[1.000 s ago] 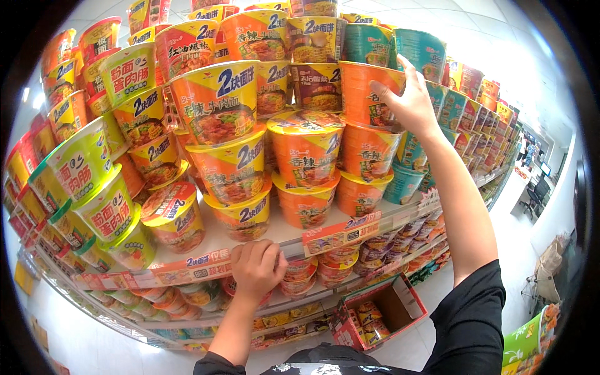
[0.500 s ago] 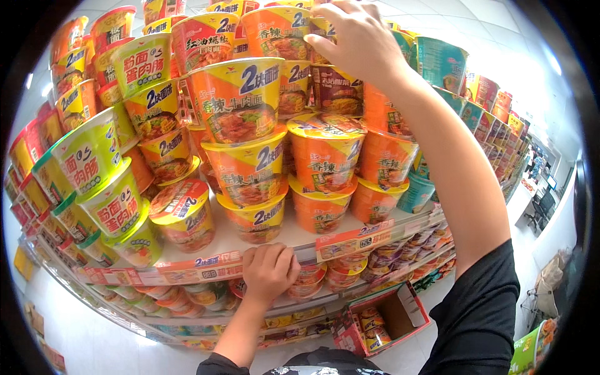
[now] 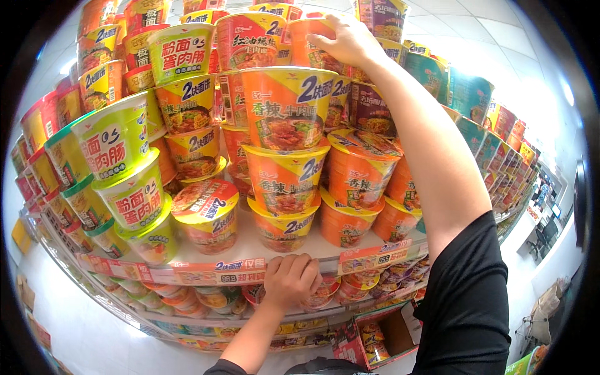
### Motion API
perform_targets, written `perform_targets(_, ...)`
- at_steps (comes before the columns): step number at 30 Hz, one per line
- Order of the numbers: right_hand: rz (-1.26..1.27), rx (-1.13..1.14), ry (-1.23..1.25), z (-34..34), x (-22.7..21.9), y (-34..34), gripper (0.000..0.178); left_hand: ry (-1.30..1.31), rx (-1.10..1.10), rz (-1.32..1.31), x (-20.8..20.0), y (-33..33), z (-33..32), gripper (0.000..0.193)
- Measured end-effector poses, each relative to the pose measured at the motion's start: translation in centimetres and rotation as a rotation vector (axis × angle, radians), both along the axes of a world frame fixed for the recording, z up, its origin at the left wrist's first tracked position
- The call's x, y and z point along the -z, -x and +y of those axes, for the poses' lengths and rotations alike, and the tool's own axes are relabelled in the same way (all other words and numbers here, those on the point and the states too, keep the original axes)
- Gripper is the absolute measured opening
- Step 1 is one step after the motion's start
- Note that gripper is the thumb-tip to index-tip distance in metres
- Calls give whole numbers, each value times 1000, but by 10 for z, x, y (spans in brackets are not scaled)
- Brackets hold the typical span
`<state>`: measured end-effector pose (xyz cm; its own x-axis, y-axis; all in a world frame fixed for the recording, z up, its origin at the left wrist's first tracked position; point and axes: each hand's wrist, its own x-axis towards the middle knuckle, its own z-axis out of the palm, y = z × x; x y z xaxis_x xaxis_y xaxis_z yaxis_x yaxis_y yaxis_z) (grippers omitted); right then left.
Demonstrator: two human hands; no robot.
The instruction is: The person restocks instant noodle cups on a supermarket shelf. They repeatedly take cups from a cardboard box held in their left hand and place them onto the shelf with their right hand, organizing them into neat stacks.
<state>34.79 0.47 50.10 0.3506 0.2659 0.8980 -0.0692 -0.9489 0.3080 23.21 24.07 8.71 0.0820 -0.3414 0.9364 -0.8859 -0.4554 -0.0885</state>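
Observation:
My right hand (image 3: pixel 353 40) reaches up to the top of the stacks. It closes round the upper part of an orange instant noodle cup (image 3: pixel 314 49), thumb on the front and fingers over the rim. Below, my left hand (image 3: pixel 292 279) rests with curled fingers on the front edge of the shelf (image 3: pixel 250 270). Stacks of orange and yellow noodle cups (image 3: pixel 286 112) stand between my hands. A red noodle cup (image 3: pixel 250 40) sits just left of the one I hold. A purple noodle cup (image 3: pixel 370 109) is partly hidden behind my right forearm.
Green noodle cups (image 3: pixel 115 147) are stacked at the left, teal ones (image 3: pixel 469 94) at the right. A lower shelf holds more bowls (image 3: pixel 182 300). On the floor by my right side is an open red carton (image 3: pixel 400 340) with packets inside. A chair (image 3: pixel 544 237) stands far right.
My right hand has moved left relative to the stacks, onto the orange noodle cup. The view has shifted, so the shelf appears further right. My left hand stays at the shelf edge.

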Motion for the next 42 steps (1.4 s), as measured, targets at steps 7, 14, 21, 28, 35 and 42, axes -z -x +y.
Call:
perform_targets(7,-202,-52,49,9,8,14,69,2,-12,-21,1,0,-1,18)
perform_targets(14,-496,-293,59,27,-5,66,26,18,0,-39,-1,0,-1,19)
perform_targets(21,-158,-386,-383,56,35,163,45,6,-4,-16,3,-2,2,20)
perform_targets(28,-255,-44,-138,12,84,197,57,27,26,11,-3,4,-2,22)
perform_targets(35,-152,-49,-6,18,96,190,53,25,30,-1,-5,4,-2,18)
perform_targets(42,-102,26,-29,28,126,169,47,29,31,7,-5,4,0,18)
